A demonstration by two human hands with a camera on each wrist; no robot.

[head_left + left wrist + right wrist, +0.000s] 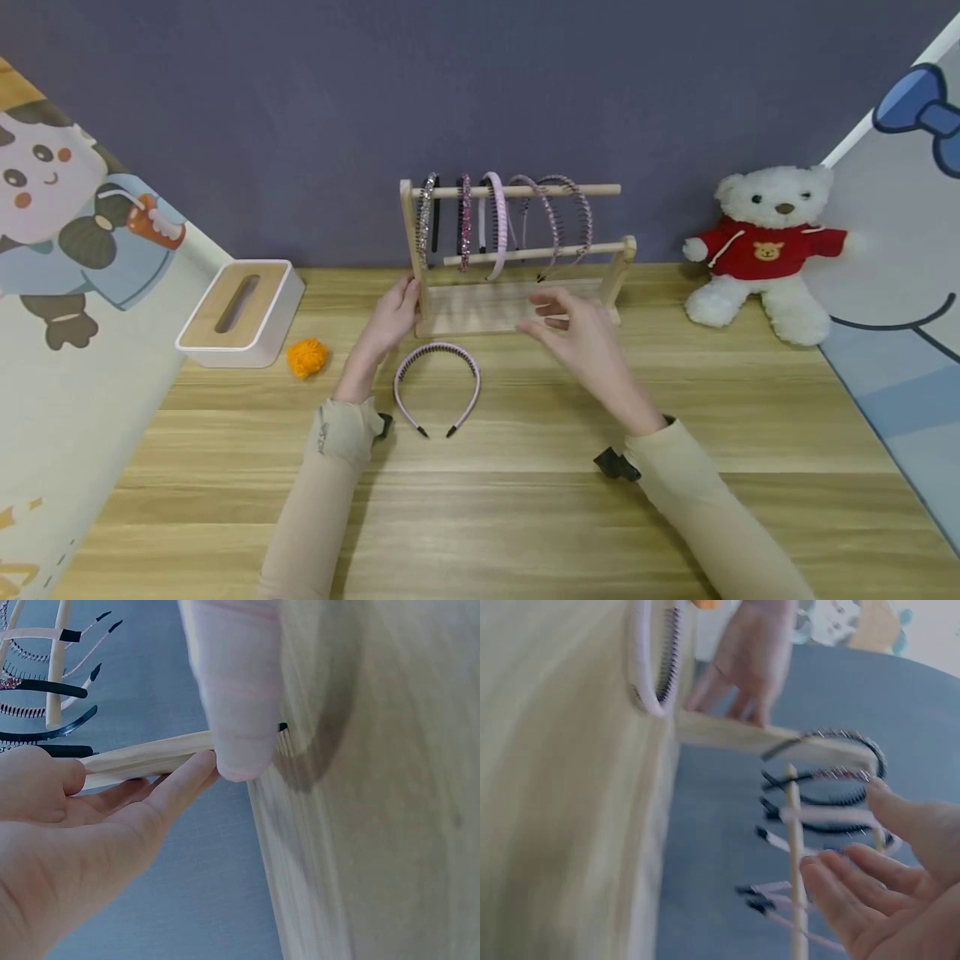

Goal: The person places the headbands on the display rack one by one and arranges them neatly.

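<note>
My left hand (392,317) grips the left upright of a wooden headband rack (408,221), thumb and fingers on either side of the wood (150,756) in the left wrist view. My right hand (581,333) is in front of the rack's right half, fingers bent and apart from the thumb, nothing between them. On the rack hang a silver glittery headband (426,212), a pink glittery one (465,225), a light pink one (500,217) and thinner toothed ones (553,218). A pink toothed headband (437,345) lies on the table before the rack, its black tips toward me.
At the left stand a white tissue box (266,346) with a wooden lid and an orange fluffy ball (307,357). A white teddy bear (783,196) in a red hoodie sits at the right. A dark wall (315,125) rises behind the wooden table (517,517).
</note>
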